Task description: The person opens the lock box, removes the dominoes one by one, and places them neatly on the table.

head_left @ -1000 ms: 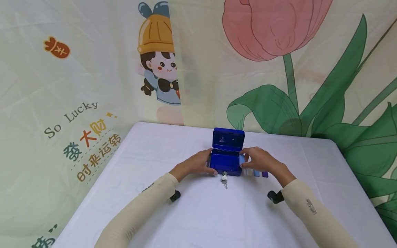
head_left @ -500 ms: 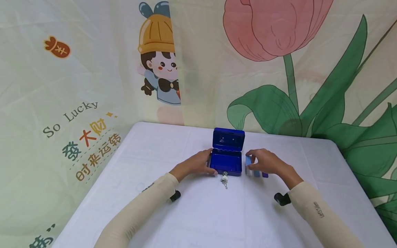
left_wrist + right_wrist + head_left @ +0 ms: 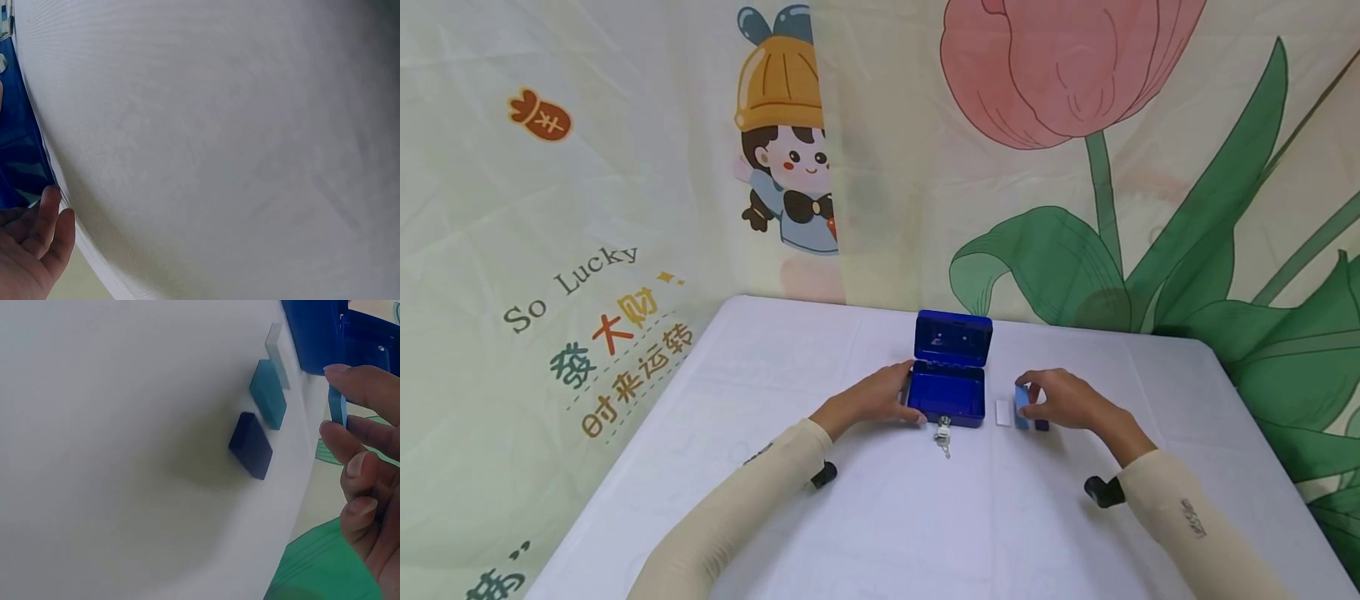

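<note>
A small blue metal cash box (image 3: 946,392) stands with its lid (image 3: 952,337) raised and its inside facing me. My left hand (image 3: 883,396) holds the box's left side, thumb at the front corner and fingers further back; in the left wrist view its fingertips (image 3: 51,194) are at the box edge. My right hand (image 3: 1063,398) pinches a slim light blue block (image 3: 337,406) between thumb and fingers, above the table. Under and beside it lie a white block (image 3: 277,353), a light blue block (image 3: 269,394) and a dark purple block (image 3: 251,445).
A silver lock with keys (image 3: 943,435) hangs at the box's front onto the white tablecloth (image 3: 925,525). Behind the table's far edge hangs a printed curtain (image 3: 887,167). Black camera mounts (image 3: 1103,492) protrude from both wrists.
My right hand has moved right, away from the box's right side, carrying the pinched light blue block over the row of blocks. The white block is now uncovered. The left hand has stayed put.
</note>
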Tool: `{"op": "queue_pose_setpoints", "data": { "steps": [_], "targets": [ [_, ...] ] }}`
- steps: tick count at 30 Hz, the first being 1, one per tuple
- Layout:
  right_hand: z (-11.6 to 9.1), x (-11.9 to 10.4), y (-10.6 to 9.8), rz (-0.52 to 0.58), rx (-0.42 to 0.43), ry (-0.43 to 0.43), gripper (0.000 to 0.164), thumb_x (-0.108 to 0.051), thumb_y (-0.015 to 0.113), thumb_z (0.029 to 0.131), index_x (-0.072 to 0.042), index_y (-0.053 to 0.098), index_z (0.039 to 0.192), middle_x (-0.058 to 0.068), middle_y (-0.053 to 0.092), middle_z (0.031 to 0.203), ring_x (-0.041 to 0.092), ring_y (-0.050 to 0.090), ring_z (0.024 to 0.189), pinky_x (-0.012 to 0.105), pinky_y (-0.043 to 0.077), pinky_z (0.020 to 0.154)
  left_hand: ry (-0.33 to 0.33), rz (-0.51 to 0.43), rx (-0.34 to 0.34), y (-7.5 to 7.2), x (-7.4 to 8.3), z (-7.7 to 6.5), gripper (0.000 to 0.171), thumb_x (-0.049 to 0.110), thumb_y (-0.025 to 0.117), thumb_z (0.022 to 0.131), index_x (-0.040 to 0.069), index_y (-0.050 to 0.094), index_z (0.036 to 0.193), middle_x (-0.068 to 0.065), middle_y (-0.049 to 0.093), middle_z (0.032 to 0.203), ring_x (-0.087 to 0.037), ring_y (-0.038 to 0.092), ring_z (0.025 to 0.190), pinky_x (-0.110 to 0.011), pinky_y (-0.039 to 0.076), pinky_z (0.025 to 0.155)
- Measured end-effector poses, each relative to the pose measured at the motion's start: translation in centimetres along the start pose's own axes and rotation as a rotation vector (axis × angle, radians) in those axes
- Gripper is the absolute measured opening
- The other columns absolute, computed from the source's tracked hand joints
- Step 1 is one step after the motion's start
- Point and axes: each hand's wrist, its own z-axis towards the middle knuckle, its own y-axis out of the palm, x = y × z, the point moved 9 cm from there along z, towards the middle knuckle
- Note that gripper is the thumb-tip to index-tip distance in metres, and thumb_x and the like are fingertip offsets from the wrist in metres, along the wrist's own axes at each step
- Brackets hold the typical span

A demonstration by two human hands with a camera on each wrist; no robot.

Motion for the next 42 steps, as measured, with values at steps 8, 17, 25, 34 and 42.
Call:
{"op": "queue_pose_setpoints", "data": {
  "steps": [8, 17, 25, 34, 42],
  "targets": [
    [-0.6, 1.5, 0.0, 0.021, 0.002, 0.016, 0.053, -0.026, 0.081, 0.086, -0.004, 0.062, 0.131, 0.001, 0.068, 0.095, 0.015, 0.059, 0.082, 0.033, 0.058, 0.077, 0.0, 0.024, 0.002, -0.1, 0.1, 0.1, 0.11, 0.053, 0.083, 0.078, 0.007, 0.023, 0.159, -0.014, 0.04, 0.159, -0.029, 0.039, 0.146, -0.045, 0.034, 0.12],
    [-1.3, 2.8, 0.2, 0.027, -0.014, 0.043, 0.053, -0.025, 0.08, 0.086, -0.004, 0.062, 0.131, 0.002, 0.068, 0.097, 0.017, 0.06, 0.088, 0.037, 0.059, 0.08, -0.006, 0.019, 0.003, 0.0, 0.2, 0.0, 0.109, 0.052, 0.083, 0.078, 0.009, 0.023, 0.159, -0.013, 0.039, 0.159, -0.029, 0.038, 0.147, -0.045, 0.033, 0.121],
    [-1.9, 3.9, 0.1, 0.017, -0.019, 0.059, 0.053, -0.025, 0.081, 0.086, -0.005, 0.062, 0.131, 0.002, 0.068, 0.098, 0.019, 0.061, 0.093, 0.037, 0.059, 0.08, -0.002, 0.019, 0.013, -0.2, 0.2, 0.0, 0.109, 0.053, 0.083, 0.078, 0.008, 0.024, 0.159, -0.013, 0.04, 0.159, -0.029, 0.039, 0.146, -0.045, 0.033, 0.12],
    [-2.5, 4.8, 0.3, 0.01, -0.031, 0.068, 0.054, -0.026, 0.082, 0.084, -0.005, 0.062, 0.13, 0.003, 0.068, 0.098, 0.02, 0.061, 0.093, 0.041, 0.059, 0.081, 0.002, 0.032, 0.013, 0.1, -0.1, 0.0, 0.11, 0.054, 0.083, 0.078, 0.006, 0.025, 0.158, -0.016, 0.04, 0.158, -0.031, 0.04, 0.146, -0.046, 0.034, 0.12],
    [-2.6, 5.5, 0.4, 0.005, -0.027, 0.073, 0.055, -0.025, 0.083, 0.084, -0.004, 0.062, 0.13, 0.003, 0.068, 0.096, 0.02, 0.061, 0.091, 0.043, 0.059, 0.083, 0.007, 0.033, 0.013, -0.1, 0.2, 0.1, 0.109, 0.053, 0.082, 0.078, 0.005, 0.026, 0.158, -0.017, 0.042, 0.157, -0.031, 0.041, 0.145, -0.046, 0.034, 0.119]
  ]
}}
